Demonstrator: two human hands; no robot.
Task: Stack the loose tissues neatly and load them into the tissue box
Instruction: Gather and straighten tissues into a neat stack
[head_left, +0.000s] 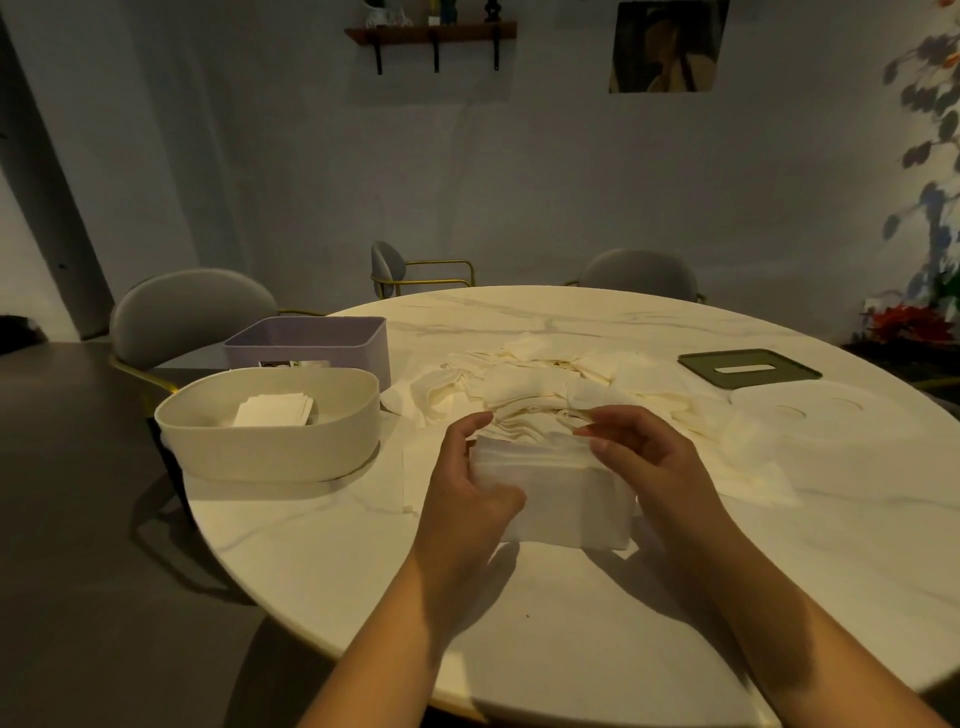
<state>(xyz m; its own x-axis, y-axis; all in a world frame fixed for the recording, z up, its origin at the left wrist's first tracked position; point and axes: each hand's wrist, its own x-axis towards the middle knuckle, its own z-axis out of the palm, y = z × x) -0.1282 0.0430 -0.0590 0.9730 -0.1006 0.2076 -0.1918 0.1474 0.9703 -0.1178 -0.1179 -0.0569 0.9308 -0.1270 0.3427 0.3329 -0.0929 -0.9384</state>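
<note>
Tissues here are very light, soft and without any stiffness, so the stack (558, 499) will probably bend or slide apart if it is taken by one end only. It stands on the table (571, 634) near the front edge, just in front of the loose pile (540, 374).

The left hand (467, 493) grips the left end of the stack, with the fingers curled round the far side and the thumb on the near side. The right hand (644, 462) holds the right end, with the fingers bent over the upper edge. I think this is the good way to hold it: both short ends pressed lightly together, so that the sheets stay in line. A hard squeeze would crush them.

The beige box (270, 452) stands to the left, well apart from the stack, and a few folded tissues (272, 410) already lie inside. Its top is open and wide, but its wall is high, so the stack must be lifted over the rim. The box sits near the table's left edge. Between stack and box the table is bare. A purple box (363, 348) is just behind the beige one. A green lid (779, 378) and a white lid (836, 423) lie on the right, away from the path.
</note>
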